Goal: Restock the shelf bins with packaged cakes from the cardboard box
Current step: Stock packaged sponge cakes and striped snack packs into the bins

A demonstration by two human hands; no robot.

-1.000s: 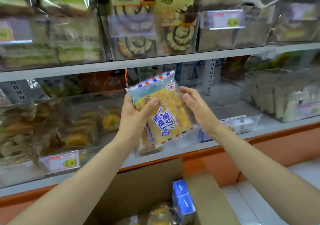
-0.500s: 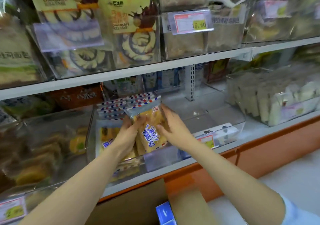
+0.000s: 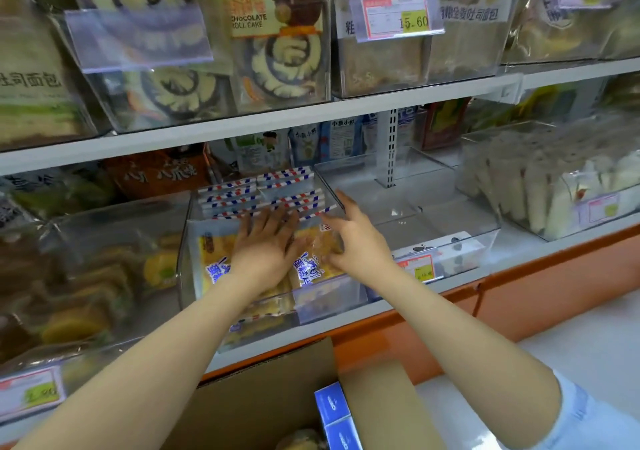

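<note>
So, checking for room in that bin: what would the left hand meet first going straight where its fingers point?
Likely the upright cake packs just beyond the left hand, though depth is unclear.

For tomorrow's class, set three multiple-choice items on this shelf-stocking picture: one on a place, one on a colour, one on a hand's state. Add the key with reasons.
1. Where is the cake pack that the left hand and the right hand touch?
A) on the top shelf
B) in the clear bin on the middle shelf
C) on the floor

2. What colours are the stripes on the packs' top edges?
A) green and yellow
B) black and gold
C) red and blue

3. How does the left hand lie?
A) fingers straight, flat on the packs
B) balled in a fist
C) gripping a box flap

Key:
1 B, the pack stands inside the clear bin.
2 C, the edges show red and blue bars on white.
3 A, its fingers lie spread across the packs.
</note>
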